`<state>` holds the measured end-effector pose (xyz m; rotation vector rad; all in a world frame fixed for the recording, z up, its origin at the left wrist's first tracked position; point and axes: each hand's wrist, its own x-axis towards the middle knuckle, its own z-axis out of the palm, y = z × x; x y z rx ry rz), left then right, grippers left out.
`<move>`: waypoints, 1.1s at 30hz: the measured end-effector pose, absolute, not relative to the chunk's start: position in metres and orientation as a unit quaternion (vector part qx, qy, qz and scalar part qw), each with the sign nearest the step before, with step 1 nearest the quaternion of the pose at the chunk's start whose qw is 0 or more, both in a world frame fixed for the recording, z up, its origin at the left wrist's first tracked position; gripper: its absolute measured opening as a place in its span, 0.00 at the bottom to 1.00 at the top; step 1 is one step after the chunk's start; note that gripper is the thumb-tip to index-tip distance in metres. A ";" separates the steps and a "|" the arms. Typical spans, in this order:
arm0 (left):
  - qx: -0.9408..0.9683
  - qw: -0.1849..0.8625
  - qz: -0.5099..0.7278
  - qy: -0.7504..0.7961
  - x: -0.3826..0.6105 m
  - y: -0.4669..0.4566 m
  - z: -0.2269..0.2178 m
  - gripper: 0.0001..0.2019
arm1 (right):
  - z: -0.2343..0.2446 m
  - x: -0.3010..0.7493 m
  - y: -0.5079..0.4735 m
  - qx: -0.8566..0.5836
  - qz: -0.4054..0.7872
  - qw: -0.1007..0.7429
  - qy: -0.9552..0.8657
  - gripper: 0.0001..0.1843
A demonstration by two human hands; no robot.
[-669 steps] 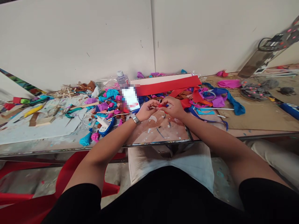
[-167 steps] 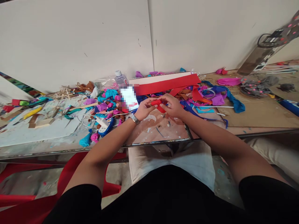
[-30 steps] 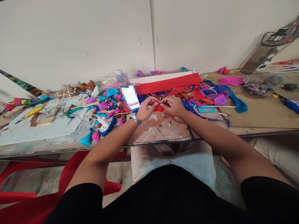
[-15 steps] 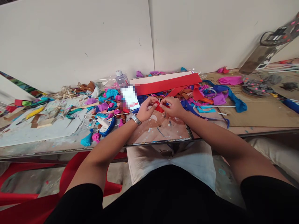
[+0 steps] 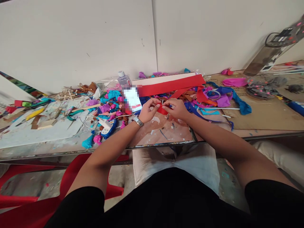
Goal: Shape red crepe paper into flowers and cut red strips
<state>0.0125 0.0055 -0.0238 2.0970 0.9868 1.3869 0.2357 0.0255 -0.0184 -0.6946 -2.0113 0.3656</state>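
Note:
A small piece of red paper (image 5: 162, 110) is pinched between both of my hands just above a paint-stained board (image 5: 166, 131) at the table's front. My left hand (image 5: 147, 111), with a metal watch at the wrist, grips its left side with thumb and fingers closed. My right hand (image 5: 176, 108) grips its right side, fingers curled. Most of the red piece is hidden by my fingers.
Behind my hands lie a long red sheet (image 5: 169, 85), a plastic bottle (image 5: 123, 79) and several scraps of pink, blue and purple paper (image 5: 220, 96). A blue-white power strip (image 5: 107, 127) sits to the left. Cardboard (image 5: 263, 115) covers the right. A red chair (image 5: 35, 202) stands below left.
Over the last second my hands have stayed together on the red piece, with only small finger shifts. Earlier the piece looked like a thicker red roll between my hands.

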 end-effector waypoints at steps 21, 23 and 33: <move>0.745 0.304 0.496 0.327 0.012 0.009 -0.028 0.22 | -0.018 0.235 0.025 -0.306 0.188 0.470 -0.806 0.15; 0.748 0.289 0.494 0.335 0.012 0.009 -0.028 0.22 | -0.018 0.235 0.025 -0.307 0.189 0.468 -0.807 0.14; 0.743 0.324 0.495 0.313 0.013 0.013 -0.034 0.24 | -0.015 0.237 0.025 -0.289 0.184 0.470 -0.813 0.13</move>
